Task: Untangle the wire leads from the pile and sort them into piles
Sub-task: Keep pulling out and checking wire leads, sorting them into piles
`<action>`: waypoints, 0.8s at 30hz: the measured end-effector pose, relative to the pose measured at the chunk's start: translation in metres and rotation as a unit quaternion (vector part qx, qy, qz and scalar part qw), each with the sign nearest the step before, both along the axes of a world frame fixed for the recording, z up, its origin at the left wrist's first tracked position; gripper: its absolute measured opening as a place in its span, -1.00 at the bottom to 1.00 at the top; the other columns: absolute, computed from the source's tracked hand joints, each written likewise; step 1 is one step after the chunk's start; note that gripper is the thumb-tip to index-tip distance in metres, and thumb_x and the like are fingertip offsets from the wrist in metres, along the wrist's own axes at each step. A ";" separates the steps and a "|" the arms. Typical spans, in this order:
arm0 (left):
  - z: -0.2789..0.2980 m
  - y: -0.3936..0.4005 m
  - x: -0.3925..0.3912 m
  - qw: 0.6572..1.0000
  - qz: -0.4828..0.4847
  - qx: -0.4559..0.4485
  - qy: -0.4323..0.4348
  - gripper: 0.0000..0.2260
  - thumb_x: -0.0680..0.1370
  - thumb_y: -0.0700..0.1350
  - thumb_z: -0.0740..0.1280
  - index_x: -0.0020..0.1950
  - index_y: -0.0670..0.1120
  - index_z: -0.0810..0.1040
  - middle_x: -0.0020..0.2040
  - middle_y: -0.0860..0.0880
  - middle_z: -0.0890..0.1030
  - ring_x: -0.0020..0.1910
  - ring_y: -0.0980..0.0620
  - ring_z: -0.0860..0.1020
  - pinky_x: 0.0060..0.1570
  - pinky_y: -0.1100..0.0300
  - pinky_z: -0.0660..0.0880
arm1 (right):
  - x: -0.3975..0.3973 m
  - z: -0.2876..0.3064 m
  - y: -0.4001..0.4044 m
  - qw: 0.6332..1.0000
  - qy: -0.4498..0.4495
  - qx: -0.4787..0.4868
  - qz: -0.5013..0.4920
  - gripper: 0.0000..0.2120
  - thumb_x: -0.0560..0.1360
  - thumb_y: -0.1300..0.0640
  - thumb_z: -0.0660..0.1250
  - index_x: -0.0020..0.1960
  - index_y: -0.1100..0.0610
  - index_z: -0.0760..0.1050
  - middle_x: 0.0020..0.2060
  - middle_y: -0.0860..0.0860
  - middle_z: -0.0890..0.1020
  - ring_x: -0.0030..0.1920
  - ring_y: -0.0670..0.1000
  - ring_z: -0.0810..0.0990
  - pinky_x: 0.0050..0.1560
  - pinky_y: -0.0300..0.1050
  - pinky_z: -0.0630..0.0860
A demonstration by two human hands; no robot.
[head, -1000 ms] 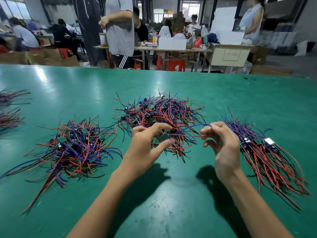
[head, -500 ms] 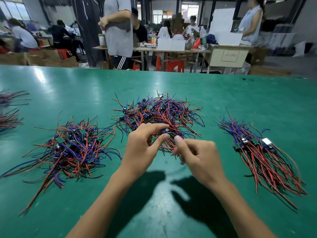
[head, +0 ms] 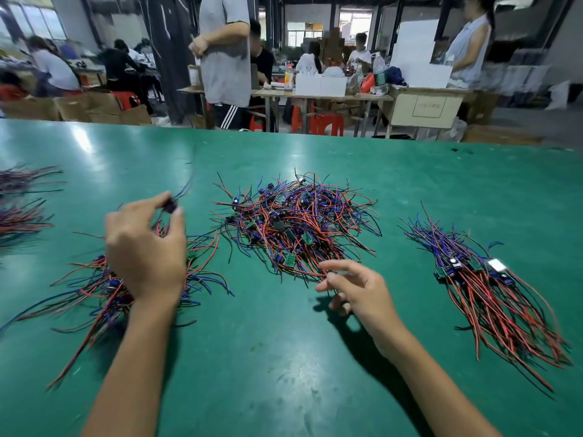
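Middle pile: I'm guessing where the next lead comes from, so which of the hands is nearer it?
Right. The right hand hovers at the middle pile's near edge; the left hand is over the left pile.

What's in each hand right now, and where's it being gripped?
Left hand pinches one wire lead by its small dark part, wires trailing up. Right hand holds nothing.

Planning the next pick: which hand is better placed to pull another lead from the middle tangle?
Right, probably. The right hand is open, holds nothing, and hovers at the near edge of the middle tangle. The left hand is over the left pile, its grip on a wire lead.
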State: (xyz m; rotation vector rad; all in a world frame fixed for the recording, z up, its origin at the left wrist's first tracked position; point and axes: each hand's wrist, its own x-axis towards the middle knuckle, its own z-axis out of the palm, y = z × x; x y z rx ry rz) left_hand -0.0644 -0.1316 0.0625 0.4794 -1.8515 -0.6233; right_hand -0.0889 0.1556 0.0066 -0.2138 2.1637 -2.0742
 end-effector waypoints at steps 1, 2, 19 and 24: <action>-0.004 -0.013 0.001 0.996 0.051 0.026 -0.075 -0.75 0.49 -0.10 0.47 0.16 -0.04 0.70 0.02 -0.19 0.68 0.03 -0.25 0.52 0.03 -0.08 0.49 | -0.001 -0.005 -0.002 0.998 0.028 0.057 -0.012 -0.81 0.58 0.23 0.36 0.04 -0.02 0.67 -0.22 0.01 0.74 -0.41 -0.08 0.56 -0.42 -0.32 0.42; -0.009 -0.023 0.001 0.983 0.083 0.056 -0.156 -0.76 0.48 -0.09 0.49 0.14 -0.03 0.71 0.01 -0.23 0.67 0.08 -0.28 0.51 0.10 -0.11 0.48 | -0.002 -0.009 -0.004 0.988 0.073 0.135 -0.033 -0.81 0.55 0.20 0.37 0.04 -0.05 0.66 -0.25 -0.05 0.73 -0.40 -0.11 0.54 -0.37 -0.30 0.43; -0.011 0.060 -0.010 0.909 -0.347 -0.117 -0.198 -0.72 0.53 -0.05 0.48 0.24 0.13 0.64 0.29 0.14 0.57 0.33 0.12 0.44 0.31 0.05 0.29 | 0.014 -0.012 -0.012 0.862 0.347 0.312 -0.197 -0.91 0.59 -0.06 0.36 -0.01 -0.07 0.53 -0.21 -0.19 0.62 -0.26 -0.14 0.52 -0.27 -0.12 0.43; -0.018 0.084 -0.008 0.858 -0.463 -0.066 -0.213 -0.89 0.60 0.06 0.35 0.01 0.16 0.68 -0.05 0.29 0.68 0.07 0.27 0.59 0.28 0.00 0.28 | 0.010 -0.001 0.001 0.867 0.377 0.211 -0.247 -0.94 0.59 -0.03 0.34 0.01 -0.06 0.54 -0.17 -0.21 0.59 -0.28 -0.12 0.50 -0.24 -0.24 0.38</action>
